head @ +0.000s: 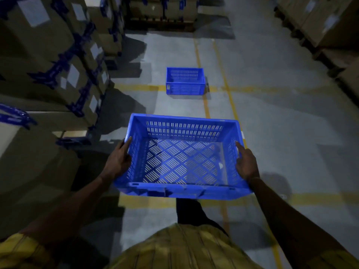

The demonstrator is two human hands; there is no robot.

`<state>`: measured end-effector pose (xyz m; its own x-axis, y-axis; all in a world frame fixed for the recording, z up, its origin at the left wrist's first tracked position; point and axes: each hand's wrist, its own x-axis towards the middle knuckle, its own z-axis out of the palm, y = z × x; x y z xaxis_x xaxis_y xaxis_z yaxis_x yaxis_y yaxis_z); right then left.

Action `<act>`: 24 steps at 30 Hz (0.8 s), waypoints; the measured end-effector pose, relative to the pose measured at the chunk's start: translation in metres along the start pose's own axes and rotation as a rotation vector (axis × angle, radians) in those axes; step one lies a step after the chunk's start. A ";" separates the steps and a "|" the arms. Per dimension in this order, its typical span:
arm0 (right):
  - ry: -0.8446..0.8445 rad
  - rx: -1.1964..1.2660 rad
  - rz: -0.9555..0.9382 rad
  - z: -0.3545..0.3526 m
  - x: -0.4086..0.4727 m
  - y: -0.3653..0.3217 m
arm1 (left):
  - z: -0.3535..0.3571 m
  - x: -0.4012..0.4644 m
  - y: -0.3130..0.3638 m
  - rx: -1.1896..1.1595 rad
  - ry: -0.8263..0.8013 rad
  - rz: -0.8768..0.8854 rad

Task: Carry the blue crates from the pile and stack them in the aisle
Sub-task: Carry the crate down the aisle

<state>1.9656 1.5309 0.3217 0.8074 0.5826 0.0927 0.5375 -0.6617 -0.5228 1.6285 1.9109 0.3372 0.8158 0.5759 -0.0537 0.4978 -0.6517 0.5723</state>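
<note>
- The yellow striped shirt is closest to the camera, at the bottom, and one dark leg steps out under the crate.
- On the left stand tall stacks of brown boxes with blue tape.
- The left hand grips the left wall of the carried blue crate. Its thumb lies over the top edge and its fingers curl round the outside.
- The crate is empty and up in the air, right between the two hands and in front of the body.
- The right hand holds the right wall the same way, thumb on the rim.
- Farther on, a second blue crate sits on the grey floor, across a yellow line, well apart from the carried one.
- I think this is the carrying step, on the way to the aisle.
- Next, the person likely needs to walk up to the floor crate, line up the edges, and lower this crate flat on top.
</note>
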 end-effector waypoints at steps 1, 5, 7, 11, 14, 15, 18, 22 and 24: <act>-0.007 -0.007 0.003 0.001 0.030 0.002 | 0.001 0.026 0.003 -0.006 0.010 -0.001; -0.013 -0.036 0.000 -0.009 0.142 0.005 | -0.006 0.126 0.022 0.009 0.048 -0.012; -0.014 -0.044 -0.007 -0.016 0.193 0.005 | -0.014 0.175 0.033 0.013 0.059 -0.008; -0.024 -0.039 0.025 -0.022 0.290 0.004 | -0.024 0.266 0.042 0.032 0.060 -0.004; -0.039 -0.025 0.010 -0.020 0.358 0.002 | -0.031 0.334 0.039 0.019 0.060 -0.010; -0.037 -0.028 0.017 -0.016 0.383 0.002 | -0.033 0.358 0.038 0.016 0.059 -0.016; -0.014 -0.006 0.015 0.002 0.452 0.002 | -0.033 0.434 0.027 0.016 0.054 -0.008; 0.000 -0.024 0.022 0.037 0.554 -0.002 | -0.035 0.545 0.002 -0.001 0.021 -0.012; -0.012 -0.029 0.057 0.051 0.603 -0.012 | -0.037 0.597 -0.014 -0.008 -0.001 -0.006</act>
<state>2.4338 1.9144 0.3411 0.8339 0.5493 0.0530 0.4978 -0.7073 -0.5020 2.0978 2.2823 0.3278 0.8131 0.5792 -0.0579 0.5003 -0.6444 0.5783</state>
